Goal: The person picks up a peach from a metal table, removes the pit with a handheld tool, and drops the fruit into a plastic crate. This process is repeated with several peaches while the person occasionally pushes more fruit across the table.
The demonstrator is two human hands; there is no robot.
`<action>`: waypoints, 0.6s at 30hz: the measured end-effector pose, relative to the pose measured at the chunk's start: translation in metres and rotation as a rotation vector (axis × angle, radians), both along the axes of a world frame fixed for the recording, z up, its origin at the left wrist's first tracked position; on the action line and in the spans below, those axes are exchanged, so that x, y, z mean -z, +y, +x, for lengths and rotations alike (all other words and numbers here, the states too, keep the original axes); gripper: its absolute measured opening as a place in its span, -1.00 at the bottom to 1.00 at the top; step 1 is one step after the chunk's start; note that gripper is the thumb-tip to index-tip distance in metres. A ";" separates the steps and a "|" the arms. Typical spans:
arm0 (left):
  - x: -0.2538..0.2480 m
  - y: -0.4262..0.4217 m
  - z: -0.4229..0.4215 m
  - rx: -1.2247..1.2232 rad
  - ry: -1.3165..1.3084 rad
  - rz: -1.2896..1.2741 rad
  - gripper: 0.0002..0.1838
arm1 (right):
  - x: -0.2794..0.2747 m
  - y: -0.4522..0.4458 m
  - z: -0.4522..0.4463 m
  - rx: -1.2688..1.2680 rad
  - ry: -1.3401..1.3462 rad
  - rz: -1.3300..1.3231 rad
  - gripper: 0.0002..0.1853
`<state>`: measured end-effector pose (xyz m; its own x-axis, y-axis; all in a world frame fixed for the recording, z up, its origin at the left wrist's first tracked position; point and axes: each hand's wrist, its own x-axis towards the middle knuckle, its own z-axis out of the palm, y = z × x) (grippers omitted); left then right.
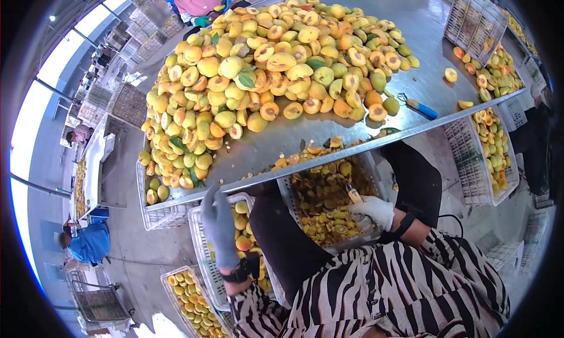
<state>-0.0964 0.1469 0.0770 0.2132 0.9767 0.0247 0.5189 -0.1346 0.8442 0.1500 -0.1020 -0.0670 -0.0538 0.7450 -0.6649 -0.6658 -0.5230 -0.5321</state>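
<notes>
A large heap of halved and whole peaches point(264, 67) lies on a metal table point(247, 153). My left hand point(218, 226), in a grey glove, is raised with its fingers stretched out, near the table's front edge and over a white crate point(197, 232) of peaches. Nothing shows in it. My right hand point(373, 212), in a white glove, is closed around a small pitting tool point(353, 193) with a light handle. Below that hand is a crate of peach scraps point(329, 191). A blue-handled tool point(422, 109) rests on the table, right of the heap.
A tipped crate point(476, 23) stands at the table's right end beside more peaches point(499, 73). Filled crates point(493, 150) point(191, 300) are on the floor at both sides. Across the table sits a person in pink point(202, 0); another in blue point(89, 243) is at left.
</notes>
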 end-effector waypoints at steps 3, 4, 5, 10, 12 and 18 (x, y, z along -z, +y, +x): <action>0.054 0.063 0.059 0.259 0.174 0.264 -0.58 | -0.013 0.017 -0.006 -0.046 -0.203 -0.067 -0.76; 0.066 0.079 0.081 0.302 0.164 0.254 -0.58 | -0.017 0.021 -0.008 -0.079 -0.214 -0.069 -0.76; 0.078 0.097 0.106 0.352 0.303 0.398 -0.53 | -0.024 0.021 -0.009 -0.081 -0.187 -0.064 -0.76; 0.103 0.142 0.204 0.354 0.916 0.417 -0.23 | -0.024 0.017 -0.001 -0.078 -0.284 -0.044 -0.77; 0.092 0.135 0.218 0.298 1.112 0.271 -0.18 | -0.016 0.016 -0.002 0.008 -0.183 -0.057 -0.78; 0.112 0.132 0.177 0.475 0.878 0.192 -0.36 | -0.027 0.019 -0.006 -0.018 -0.180 0.001 -0.82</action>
